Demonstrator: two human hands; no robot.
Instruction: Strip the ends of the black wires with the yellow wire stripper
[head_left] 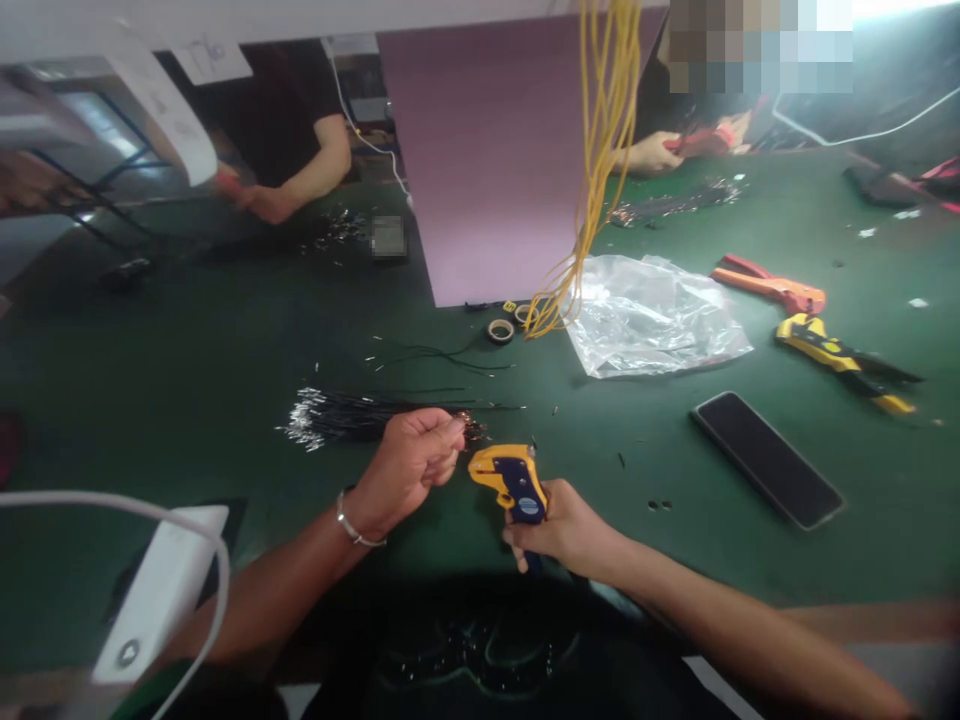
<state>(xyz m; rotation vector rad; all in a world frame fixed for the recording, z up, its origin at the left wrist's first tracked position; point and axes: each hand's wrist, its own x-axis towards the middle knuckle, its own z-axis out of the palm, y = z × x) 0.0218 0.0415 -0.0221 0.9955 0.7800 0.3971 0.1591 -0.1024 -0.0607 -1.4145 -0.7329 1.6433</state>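
A bundle of black wires [352,416] lies on the green table, pale metal tips at its left end and coppery ends at its right. Over the right part of this bundle is my left hand [426,455], its fingers pinched together; whatever sits between the fingertips is too small to make out. My right hand [559,530] is wrapped round the handle of a yellow and dark blue wire stripper [517,480], whose head points left toward my left fingertips without touching them. A few loose black wires [442,352] lie behind the bundle.
Right of my hands lie a phone [766,458], yellow-black pliers [832,355], an orange-red tool [772,285] and a clear plastic bag [652,315]. Yellow wires [607,120] hang beside a pinkish panel [495,160]. A white power strip [161,595] is front left. Two people work opposite.
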